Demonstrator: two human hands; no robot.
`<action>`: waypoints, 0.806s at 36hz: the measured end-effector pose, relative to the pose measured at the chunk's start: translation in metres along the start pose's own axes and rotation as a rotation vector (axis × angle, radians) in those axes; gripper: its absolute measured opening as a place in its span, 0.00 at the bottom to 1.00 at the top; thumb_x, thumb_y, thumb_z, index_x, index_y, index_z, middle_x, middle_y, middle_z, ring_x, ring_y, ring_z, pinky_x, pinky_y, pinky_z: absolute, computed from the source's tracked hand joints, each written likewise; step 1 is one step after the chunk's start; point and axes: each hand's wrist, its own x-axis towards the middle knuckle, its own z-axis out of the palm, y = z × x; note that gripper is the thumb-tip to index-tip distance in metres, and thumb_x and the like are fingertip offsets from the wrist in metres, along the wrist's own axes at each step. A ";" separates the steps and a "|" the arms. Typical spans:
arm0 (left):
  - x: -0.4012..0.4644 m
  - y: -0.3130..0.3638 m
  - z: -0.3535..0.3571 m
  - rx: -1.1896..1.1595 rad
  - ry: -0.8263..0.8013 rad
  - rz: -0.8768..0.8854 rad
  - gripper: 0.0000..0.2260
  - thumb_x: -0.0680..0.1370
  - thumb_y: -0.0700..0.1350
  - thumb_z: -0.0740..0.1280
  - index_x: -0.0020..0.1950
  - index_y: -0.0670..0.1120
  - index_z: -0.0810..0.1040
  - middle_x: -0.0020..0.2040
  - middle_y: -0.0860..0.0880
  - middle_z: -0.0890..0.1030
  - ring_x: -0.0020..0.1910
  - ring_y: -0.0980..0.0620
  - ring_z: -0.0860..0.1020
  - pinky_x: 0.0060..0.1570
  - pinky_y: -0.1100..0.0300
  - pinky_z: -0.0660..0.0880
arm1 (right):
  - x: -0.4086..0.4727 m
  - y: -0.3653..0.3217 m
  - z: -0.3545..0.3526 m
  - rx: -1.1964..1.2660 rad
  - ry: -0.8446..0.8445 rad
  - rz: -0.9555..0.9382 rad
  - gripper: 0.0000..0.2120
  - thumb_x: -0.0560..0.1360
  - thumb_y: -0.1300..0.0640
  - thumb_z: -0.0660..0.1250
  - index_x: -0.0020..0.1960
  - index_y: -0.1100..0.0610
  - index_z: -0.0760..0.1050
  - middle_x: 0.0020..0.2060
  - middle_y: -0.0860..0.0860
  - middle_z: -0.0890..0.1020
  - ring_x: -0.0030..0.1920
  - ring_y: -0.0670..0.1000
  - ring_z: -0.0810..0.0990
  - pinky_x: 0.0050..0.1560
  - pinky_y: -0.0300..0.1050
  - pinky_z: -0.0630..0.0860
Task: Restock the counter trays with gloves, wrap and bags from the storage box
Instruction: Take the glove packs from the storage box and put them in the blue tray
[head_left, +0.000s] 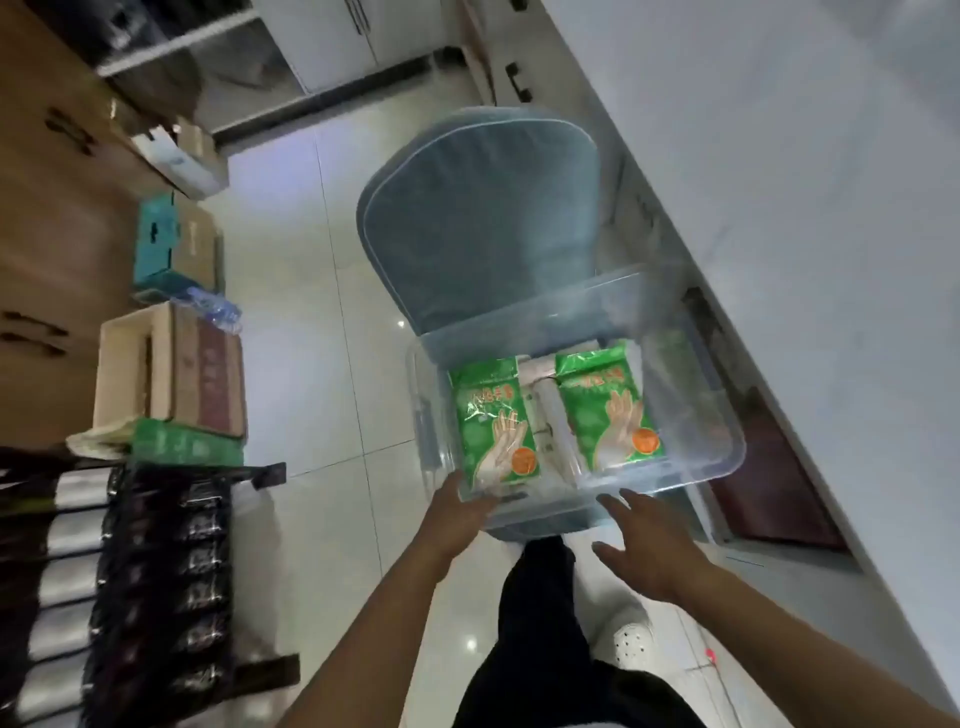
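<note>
Your left hand (460, 512) grips the box (691, 467) rim; right hand (647, 545) hovers beside it, fingers spread. Glove packs (498, 421) inside: light, slippery film; pinch an edge.

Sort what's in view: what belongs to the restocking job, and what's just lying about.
Job:
clear storage box
left glove pack
right glove pack
left hand at the box's near wall
right hand, open beside it

Lying about:
blue chair
cardboard boxes
black rack
</note>
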 end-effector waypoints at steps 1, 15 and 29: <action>0.015 0.004 0.003 -0.023 -0.005 -0.018 0.28 0.75 0.48 0.72 0.73 0.49 0.67 0.57 0.56 0.77 0.49 0.57 0.77 0.33 0.71 0.72 | 0.007 0.002 0.001 -0.035 -0.019 0.000 0.34 0.78 0.39 0.59 0.79 0.48 0.52 0.80 0.54 0.55 0.79 0.56 0.54 0.77 0.56 0.55; 0.187 0.018 0.058 0.105 0.291 -0.283 0.38 0.72 0.43 0.73 0.78 0.46 0.57 0.66 0.39 0.74 0.61 0.38 0.77 0.57 0.47 0.77 | 0.035 0.050 -0.022 -0.092 0.190 0.255 0.38 0.74 0.29 0.42 0.60 0.47 0.82 0.62 0.52 0.82 0.68 0.58 0.76 0.61 0.74 0.68; 0.231 0.039 0.079 0.126 0.380 -0.569 0.40 0.72 0.48 0.75 0.77 0.42 0.58 0.71 0.38 0.67 0.67 0.37 0.71 0.64 0.41 0.73 | 0.053 0.038 -0.034 0.125 -0.028 0.457 0.21 0.79 0.37 0.56 0.70 0.38 0.68 0.75 0.41 0.65 0.79 0.47 0.49 0.76 0.61 0.54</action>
